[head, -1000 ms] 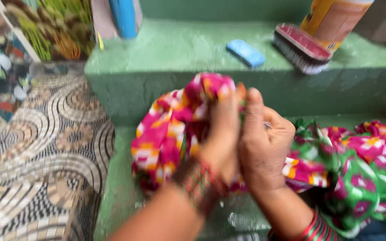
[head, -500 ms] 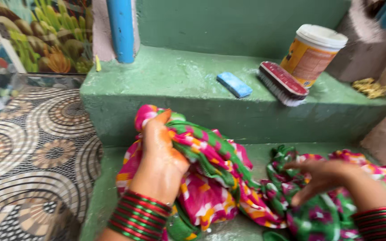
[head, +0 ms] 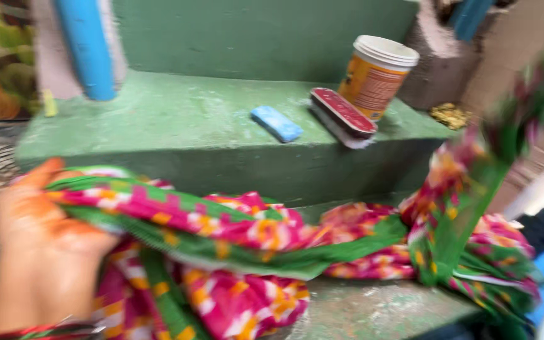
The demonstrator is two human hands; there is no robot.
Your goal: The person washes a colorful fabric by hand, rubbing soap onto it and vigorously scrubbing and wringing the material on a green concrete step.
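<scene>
Left hand (head: 45, 245) grips one end of the pink, green and orange patterned cloth (head: 247, 245), fingers clamped around a bunched fold at the left side of the green concrete step (head: 373, 308); the right hand is out of view, though the cloth rises steeply toward the upper right edge of the frame, blurred with motion, as if lifted from there. A second ago both hands were pressed together, kneading the cloth into a tight ball at the middle of the step; half a second ago they had parted, the right reaching along the fabric. Now the cloth is drawn out into a long band between left and right, the rest heaped damp on the lower step. So scrubbing seems to have given way to stretching or shaking out. On the upper green ledge (head: 177, 126), unmoved, lie a blue bar of soap (head: 276, 123), a red-backed scrubbing brush (head: 342, 118) and an orange tub with white lid (head: 376, 75), beside a blue pipe (head: 86, 47).
</scene>
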